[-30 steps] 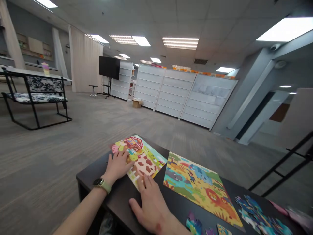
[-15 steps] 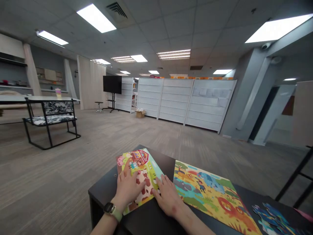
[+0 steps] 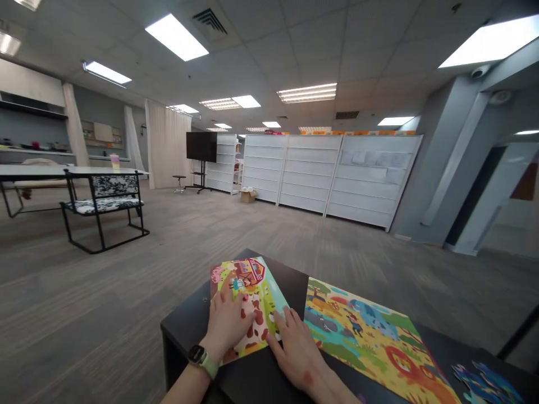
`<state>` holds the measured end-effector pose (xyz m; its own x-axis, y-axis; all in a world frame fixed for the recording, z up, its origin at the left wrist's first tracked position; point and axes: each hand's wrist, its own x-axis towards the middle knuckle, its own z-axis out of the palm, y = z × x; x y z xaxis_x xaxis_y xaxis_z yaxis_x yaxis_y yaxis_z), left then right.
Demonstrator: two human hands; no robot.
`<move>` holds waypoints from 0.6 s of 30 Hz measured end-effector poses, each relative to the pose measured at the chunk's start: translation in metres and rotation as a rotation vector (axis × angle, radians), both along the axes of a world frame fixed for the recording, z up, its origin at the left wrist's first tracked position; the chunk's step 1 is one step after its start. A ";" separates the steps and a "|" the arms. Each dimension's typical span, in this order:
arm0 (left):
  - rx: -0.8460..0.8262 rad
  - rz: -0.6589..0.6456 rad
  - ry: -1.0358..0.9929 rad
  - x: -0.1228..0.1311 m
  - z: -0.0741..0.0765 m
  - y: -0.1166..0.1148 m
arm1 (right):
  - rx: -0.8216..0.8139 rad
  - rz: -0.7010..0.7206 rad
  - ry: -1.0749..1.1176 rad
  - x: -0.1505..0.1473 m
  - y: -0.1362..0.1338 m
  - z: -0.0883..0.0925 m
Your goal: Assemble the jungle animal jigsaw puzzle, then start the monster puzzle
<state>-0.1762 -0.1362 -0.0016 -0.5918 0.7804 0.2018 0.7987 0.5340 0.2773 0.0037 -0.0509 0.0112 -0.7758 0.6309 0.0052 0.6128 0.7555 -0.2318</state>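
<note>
STEP: hands flat on farm jigsaw puzzle [image 3: 269, 297] | LEFT: left hand [image 3: 229, 325] spread on it, not pinching | RIGHT: right hand [image 3: 297, 356] spread at its lower edge, not pinching | PLACE: puzzle on counter [image 3: 189, 320] at 12 o'clock; wild-animal jigsaw puzzle [image 3: 370, 342] at 2 o'clock; loose blue pieces [image 3: 484, 384] at 3 o'clock

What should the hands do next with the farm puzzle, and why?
Probably the right hand should nudge the farm puzzle a little away from the animal puzzle. It rests on the farm puzzle's edge, the left hand sits on top to steady it, and the two puzzles lie close together on the dark table.
</note>
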 end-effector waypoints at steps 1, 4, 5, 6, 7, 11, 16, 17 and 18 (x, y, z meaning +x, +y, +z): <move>-0.004 -0.006 -0.001 0.000 0.000 0.000 | 0.005 0.003 0.005 0.001 -0.002 0.000; -0.019 -0.023 -0.008 -0.001 0.001 -0.002 | 0.040 0.019 0.033 0.005 -0.006 -0.001; -0.022 -0.027 -0.008 -0.001 0.001 -0.002 | 0.053 0.022 0.043 0.007 -0.008 -0.001; -0.024 -0.031 -0.006 0.000 0.001 -0.003 | 0.064 0.023 0.053 0.008 -0.009 -0.001; -0.026 -0.033 -0.004 0.000 0.001 -0.003 | 0.072 0.024 0.062 0.009 -0.010 -0.001; -0.032 -0.045 0.009 0.001 0.000 -0.003 | 0.086 0.032 0.084 0.013 -0.017 0.003; -0.043 -0.084 0.012 -0.001 -0.002 -0.002 | 0.081 0.013 0.069 0.018 -0.032 0.010; -0.047 -0.095 0.011 -0.003 -0.002 -0.002 | 0.076 0.018 0.060 0.018 -0.035 0.011; -0.051 -0.106 0.010 -0.006 -0.002 -0.002 | 0.070 0.028 0.049 0.019 -0.039 0.011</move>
